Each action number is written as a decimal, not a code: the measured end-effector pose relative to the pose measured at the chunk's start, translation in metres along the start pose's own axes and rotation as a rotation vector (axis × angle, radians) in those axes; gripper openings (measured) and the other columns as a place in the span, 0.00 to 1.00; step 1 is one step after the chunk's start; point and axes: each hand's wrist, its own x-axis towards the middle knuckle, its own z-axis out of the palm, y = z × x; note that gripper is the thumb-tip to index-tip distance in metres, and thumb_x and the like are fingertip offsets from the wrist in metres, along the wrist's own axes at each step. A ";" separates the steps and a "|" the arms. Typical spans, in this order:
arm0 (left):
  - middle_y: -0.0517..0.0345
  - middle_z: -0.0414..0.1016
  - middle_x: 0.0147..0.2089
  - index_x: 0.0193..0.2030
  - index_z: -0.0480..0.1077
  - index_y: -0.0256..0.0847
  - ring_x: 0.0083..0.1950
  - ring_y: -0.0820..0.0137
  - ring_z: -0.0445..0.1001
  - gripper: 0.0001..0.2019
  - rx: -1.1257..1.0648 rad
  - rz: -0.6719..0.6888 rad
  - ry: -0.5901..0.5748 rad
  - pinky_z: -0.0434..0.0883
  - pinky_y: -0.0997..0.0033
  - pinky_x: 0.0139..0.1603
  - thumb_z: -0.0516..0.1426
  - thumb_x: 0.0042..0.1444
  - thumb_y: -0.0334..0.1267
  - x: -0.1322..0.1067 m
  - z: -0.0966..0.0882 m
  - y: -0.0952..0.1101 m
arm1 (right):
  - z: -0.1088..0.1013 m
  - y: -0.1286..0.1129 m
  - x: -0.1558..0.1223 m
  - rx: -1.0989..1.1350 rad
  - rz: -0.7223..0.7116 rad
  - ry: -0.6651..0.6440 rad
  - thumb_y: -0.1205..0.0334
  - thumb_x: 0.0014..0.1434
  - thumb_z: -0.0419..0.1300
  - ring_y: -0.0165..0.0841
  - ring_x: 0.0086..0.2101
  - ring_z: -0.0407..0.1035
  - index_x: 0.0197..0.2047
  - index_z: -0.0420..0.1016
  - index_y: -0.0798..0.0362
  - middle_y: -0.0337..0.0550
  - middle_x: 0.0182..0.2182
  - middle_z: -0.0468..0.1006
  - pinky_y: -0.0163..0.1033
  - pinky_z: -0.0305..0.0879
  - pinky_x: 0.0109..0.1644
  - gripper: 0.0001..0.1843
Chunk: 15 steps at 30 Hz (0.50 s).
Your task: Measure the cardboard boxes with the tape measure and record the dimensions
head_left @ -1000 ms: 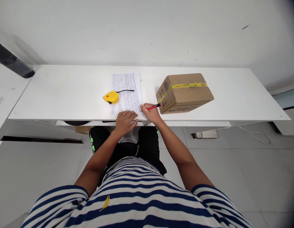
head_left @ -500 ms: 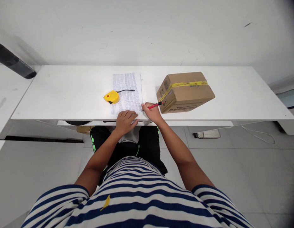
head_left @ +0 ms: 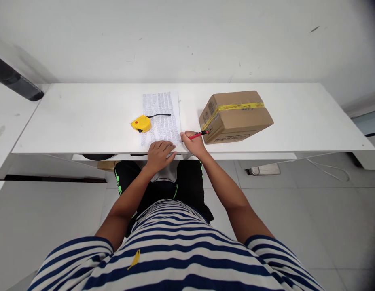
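A sheet of paper covered in dense handwriting-like lines lies on the white table. My left hand rests flat on its near edge, fingers stretched out. At the paper's lower right corner, my right hand grips a red pen with a black end; the fingers hide its tip. A yellow tape measure with a black strap sits across the paper's left side. Close to the right of my right hand stands a brown cardboard box with yellow tape along it.
The white table backs onto a wall. A dark cylindrical object leans in at the far left. Beneath the table are a shelf, a small cardboard piece and a pale flat object on the floor. A white cable lies at the right.
The view has shifted very slightly. Both hands, the pen, the paper, the tape measure and the box keep practically the same places.
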 end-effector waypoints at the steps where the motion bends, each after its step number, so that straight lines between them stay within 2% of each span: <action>1: 0.52 0.82 0.52 0.50 0.79 0.50 0.56 0.56 0.75 0.12 0.032 0.017 0.004 0.63 0.53 0.56 0.60 0.63 0.47 0.000 0.000 0.000 | 0.000 0.000 0.000 -0.003 -0.003 0.000 0.39 0.64 0.56 0.34 0.28 0.65 0.21 0.66 0.49 0.38 0.20 0.68 0.40 0.61 0.36 0.27; 8: 0.54 0.83 0.51 0.50 0.79 0.47 0.53 0.61 0.77 0.12 0.226 0.156 0.074 0.65 0.58 0.53 0.58 0.65 0.46 -0.001 0.001 -0.001 | 0.002 0.003 0.002 0.002 -0.045 -0.004 0.40 0.64 0.55 0.32 0.26 0.63 0.20 0.64 0.49 0.36 0.19 0.65 0.39 0.60 0.36 0.27; 15: 0.54 0.83 0.51 0.50 0.79 0.47 0.54 0.60 0.76 0.13 0.216 0.138 0.056 0.64 0.57 0.55 0.58 0.66 0.46 -0.001 0.000 0.000 | 0.001 0.004 -0.001 -0.021 -0.065 0.060 0.44 0.65 0.55 0.31 0.26 0.61 0.20 0.61 0.49 0.35 0.19 0.63 0.39 0.59 0.35 0.27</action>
